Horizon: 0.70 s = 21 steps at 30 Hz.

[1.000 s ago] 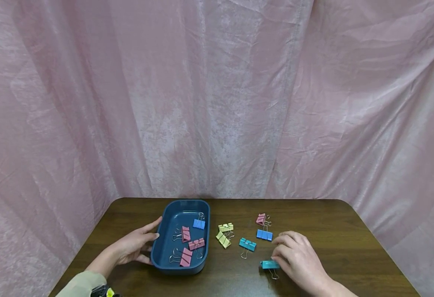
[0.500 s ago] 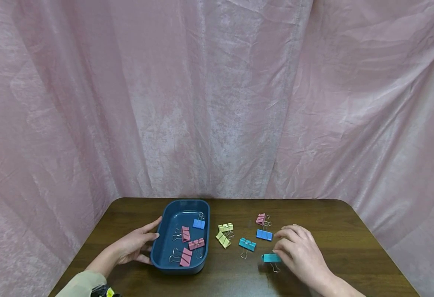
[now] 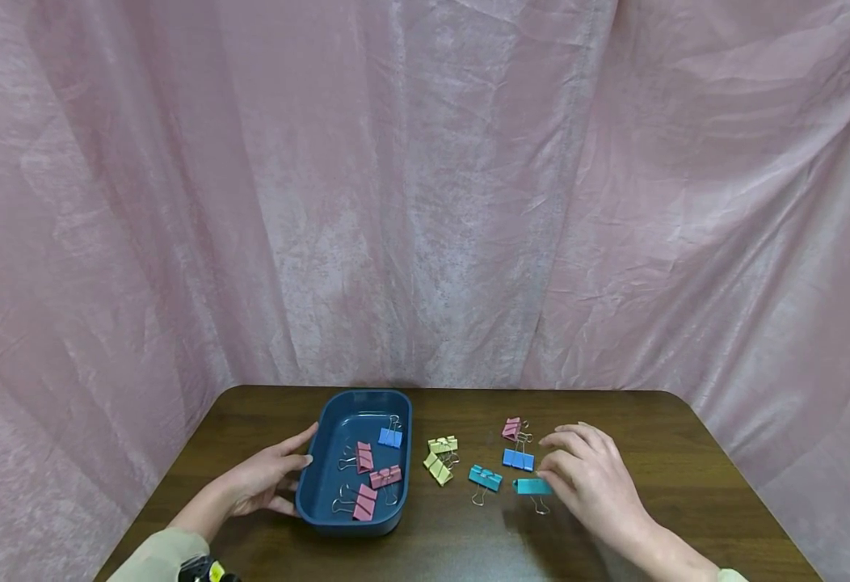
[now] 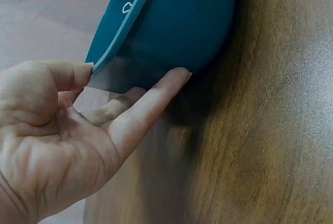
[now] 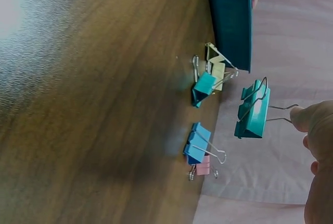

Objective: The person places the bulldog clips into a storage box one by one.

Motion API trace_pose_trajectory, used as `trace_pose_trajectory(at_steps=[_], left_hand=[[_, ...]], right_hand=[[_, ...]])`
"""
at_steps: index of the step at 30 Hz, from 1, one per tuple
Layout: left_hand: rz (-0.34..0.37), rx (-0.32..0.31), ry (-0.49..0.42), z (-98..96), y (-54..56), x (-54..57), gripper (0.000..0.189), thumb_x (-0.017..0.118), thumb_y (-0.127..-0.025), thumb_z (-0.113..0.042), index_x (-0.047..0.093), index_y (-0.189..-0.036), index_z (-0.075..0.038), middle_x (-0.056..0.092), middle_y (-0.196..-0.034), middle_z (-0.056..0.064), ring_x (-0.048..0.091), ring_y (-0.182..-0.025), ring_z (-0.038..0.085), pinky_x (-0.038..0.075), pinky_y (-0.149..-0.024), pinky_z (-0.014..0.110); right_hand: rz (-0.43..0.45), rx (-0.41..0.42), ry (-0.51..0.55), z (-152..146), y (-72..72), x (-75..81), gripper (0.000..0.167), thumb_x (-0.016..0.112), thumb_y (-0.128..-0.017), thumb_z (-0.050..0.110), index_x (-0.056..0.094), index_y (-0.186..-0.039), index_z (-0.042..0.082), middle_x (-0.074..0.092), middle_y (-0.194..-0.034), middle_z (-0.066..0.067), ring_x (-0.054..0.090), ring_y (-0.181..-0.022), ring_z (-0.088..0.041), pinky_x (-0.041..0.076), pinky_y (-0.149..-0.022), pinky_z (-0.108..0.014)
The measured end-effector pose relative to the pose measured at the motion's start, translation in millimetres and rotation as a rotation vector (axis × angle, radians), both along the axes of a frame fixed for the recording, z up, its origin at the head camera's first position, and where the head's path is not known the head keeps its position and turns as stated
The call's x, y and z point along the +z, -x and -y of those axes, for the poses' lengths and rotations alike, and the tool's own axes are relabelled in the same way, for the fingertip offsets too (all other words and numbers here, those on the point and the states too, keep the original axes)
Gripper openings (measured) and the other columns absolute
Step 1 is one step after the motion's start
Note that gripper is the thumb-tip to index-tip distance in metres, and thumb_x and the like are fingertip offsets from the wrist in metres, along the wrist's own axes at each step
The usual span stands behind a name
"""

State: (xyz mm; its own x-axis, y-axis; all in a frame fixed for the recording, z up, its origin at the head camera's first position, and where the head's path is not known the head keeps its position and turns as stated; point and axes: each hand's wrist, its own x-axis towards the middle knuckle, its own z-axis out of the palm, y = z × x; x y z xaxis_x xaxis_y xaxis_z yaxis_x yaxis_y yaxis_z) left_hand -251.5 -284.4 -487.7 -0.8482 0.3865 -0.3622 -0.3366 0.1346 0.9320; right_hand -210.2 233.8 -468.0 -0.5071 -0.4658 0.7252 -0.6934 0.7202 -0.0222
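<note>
Teal clip [image 3: 532, 487] pinched in R hand [image 3: 594, 478], tray [image 3: 355, 530] touching L hand [image 3: 265, 478]

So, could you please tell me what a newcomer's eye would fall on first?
Probably the pink curtain filling the background behind the table. Then perhaps the blue tray of four clips, with the left hand against its side, and the teal clip the right hand holds over the table.

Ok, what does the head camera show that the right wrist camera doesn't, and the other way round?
Only the head view shows inside the tray: three pink clips and a blue clip.
Only the right wrist view shows the wire handle by which the right hand pinches the held teal clip.
Both show that hand and clip, the tray's outside and the table.
</note>
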Motion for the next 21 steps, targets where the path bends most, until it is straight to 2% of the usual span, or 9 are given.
trace_pose_trajectory(at_steps=[4,7,11,14,17,18,21], left_hand=[[-0.002,0.004,0.0,0.0,0.0,-0.1,0.068,0.044,-0.11,-0.018,0.006,-0.166,-0.019,0.047,-0.141,0.036,0.065,-0.111,0.044,0.057,-0.078,0.063],[-0.002,0.007,0.002,0.1,-0.1,-0.2,0.068,0.044,-0.11,-0.017,0.006,-0.166,-0.019,0.048,-0.141,0.035,0.065,-0.111,0.044,0.057,-0.078,0.063],[0.0,0.004,0.0,-0.1,-0.4,-0.2,0.068,0.044,-0.11,-0.017,0.005,-0.166,-0.019,0.048,-0.141,0.035,0.065,-0.111,0.044,0.057,-0.078,0.063],[0.0,0.003,-0.002,-0.2,-0.6,-0.1,0.068,0.044,-0.11,-0.018,0.005,-0.166,-0.02,0.049,-0.14,0.035,0.065,-0.112,0.044,0.057,-0.078,0.063],[0.002,0.003,-0.003,-0.2,-0.5,-0.1,0.069,0.044,-0.11,-0.018,0.005,-0.166,-0.02,0.049,-0.14,0.035,0.065,-0.112,0.044,0.057,-0.078,0.063],[0.002,0.004,-0.002,-0.3,-0.4,-0.1,0.069,0.044,-0.11,-0.018,0.005,-0.166,-0.02,0.049,-0.14,0.035,0.065,-0.112,0.044,0.057,-0.078,0.063],[0.004,0.004,0.0,-0.3,-0.3,-0.1,0.069,0.044,-0.11,-0.018,0.005,-0.166,-0.021,0.049,-0.14,0.035,0.065,-0.112,0.044,0.057,-0.078,0.063]], right_hand=[[-0.015,0.009,0.009,2,1.6,4.3,0.003,0.074,-0.08,0.024,0.071,-0.078,0.024,0.07,-0.109,-0.001,0.059,-0.112,-0.036,0.037,-0.1,-0.057],[-0.023,0.01,0.012,2,2.6,6.7,0.005,0.076,-0.078,0.021,0.072,-0.079,0.024,0.07,-0.109,-0.001,0.059,-0.112,-0.036,0.037,-0.1,-0.057],[-0.019,0.007,0.021,2,4.0,9.9,0.003,0.075,-0.081,0.023,0.072,-0.079,0.024,0.071,-0.109,-0.001,0.059,-0.114,-0.035,0.036,-0.103,-0.056],[-0.021,0.003,0.029,2,5.7,12.3,0.022,0.066,-0.096,0.037,0.072,-0.079,0.023,0.071,-0.11,-0.001,0.059,-0.114,-0.035,0.035,-0.104,-0.056],[-0.026,0.005,0.039,2,7.9,14.6,0.04,0.053,-0.104,0.046,0.073,-0.08,0.022,0.071,-0.11,-0.002,0.058,-0.115,-0.036,0.035,-0.104,-0.057],[-0.025,0.004,0.042,1,8.7,15.3,0.039,0.054,-0.104,0.046,0.073,-0.08,0.022,0.071,-0.11,-0.002,0.058,-0.115,-0.036,0.035,-0.104,-0.057],[-0.021,-0.003,0.05,1,11.0,17.6,0.02,0.07,-0.093,0.035,0.073,-0.08,0.02,0.071,-0.111,-0.003,0.058,-0.114,-0.037,0.035,-0.103,-0.057]])
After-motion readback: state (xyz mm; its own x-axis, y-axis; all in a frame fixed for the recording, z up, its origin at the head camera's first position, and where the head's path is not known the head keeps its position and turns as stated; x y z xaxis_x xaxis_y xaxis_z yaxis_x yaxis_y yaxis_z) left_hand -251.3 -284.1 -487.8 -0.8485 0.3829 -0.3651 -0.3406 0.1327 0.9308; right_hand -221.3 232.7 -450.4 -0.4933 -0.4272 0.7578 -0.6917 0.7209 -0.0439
